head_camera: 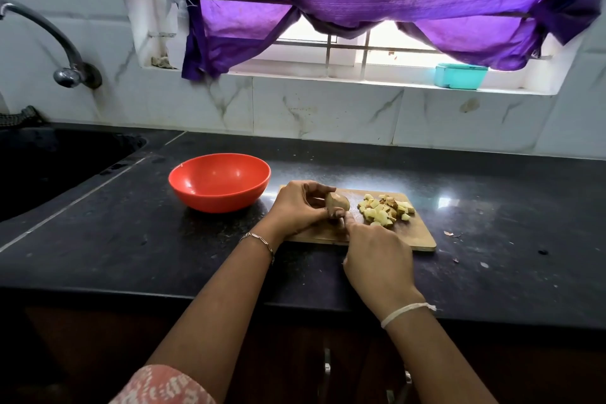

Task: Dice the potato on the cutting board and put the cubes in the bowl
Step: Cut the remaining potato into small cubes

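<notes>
Gripping potato piece (337,202) with left hand (301,207) on cutting board (416,236) | cannot tell grip of right hand (377,256) | near pile of cubes (385,210)

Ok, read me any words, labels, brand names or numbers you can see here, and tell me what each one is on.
No readable text anywhere in this view.
Red bowl: plain, no mark.
Teal box on the window sill: no label can be made out.
Cutting board and potato piece: no print.
Sleeve: a white pattern only, no letters.
</notes>
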`<action>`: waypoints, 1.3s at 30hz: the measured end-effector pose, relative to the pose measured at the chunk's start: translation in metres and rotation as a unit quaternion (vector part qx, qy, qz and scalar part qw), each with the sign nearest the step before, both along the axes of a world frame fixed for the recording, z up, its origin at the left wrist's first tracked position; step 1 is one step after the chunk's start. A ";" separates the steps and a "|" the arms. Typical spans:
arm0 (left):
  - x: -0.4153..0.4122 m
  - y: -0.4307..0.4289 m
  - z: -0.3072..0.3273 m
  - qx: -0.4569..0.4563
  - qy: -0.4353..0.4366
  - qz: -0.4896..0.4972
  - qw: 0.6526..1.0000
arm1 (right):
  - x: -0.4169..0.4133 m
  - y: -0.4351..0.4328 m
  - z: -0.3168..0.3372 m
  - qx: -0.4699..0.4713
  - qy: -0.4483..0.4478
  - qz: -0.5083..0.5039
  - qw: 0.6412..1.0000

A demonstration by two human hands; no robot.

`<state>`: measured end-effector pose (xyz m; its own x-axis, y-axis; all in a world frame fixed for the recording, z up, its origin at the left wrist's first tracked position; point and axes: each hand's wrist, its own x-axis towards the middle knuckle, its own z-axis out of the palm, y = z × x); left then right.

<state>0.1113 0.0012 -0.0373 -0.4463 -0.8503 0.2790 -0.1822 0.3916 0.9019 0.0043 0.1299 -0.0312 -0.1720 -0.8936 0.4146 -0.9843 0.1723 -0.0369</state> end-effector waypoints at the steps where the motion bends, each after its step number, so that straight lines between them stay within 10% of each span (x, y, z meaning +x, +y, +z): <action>1: 0.000 -0.001 -0.001 0.005 0.002 -0.005 1.000 | 0.001 -0.002 0.000 0.004 0.000 -0.003 1.000; 13: 0.003 0.000 -0.002 0.025 0.016 -0.007 1.000 | -0.001 0.004 -0.003 -0.004 -0.012 0.010 1.000; 24: 0.003 0.001 0.002 0.061 0.009 0.001 0.998 | -0.007 0.024 -0.008 -0.092 -0.204 0.059 0.973; 39: 0.006 0.003 0.002 0.046 0.014 -0.007 0.999 | 0.005 0.020 -0.015 -0.058 -0.165 0.038 0.984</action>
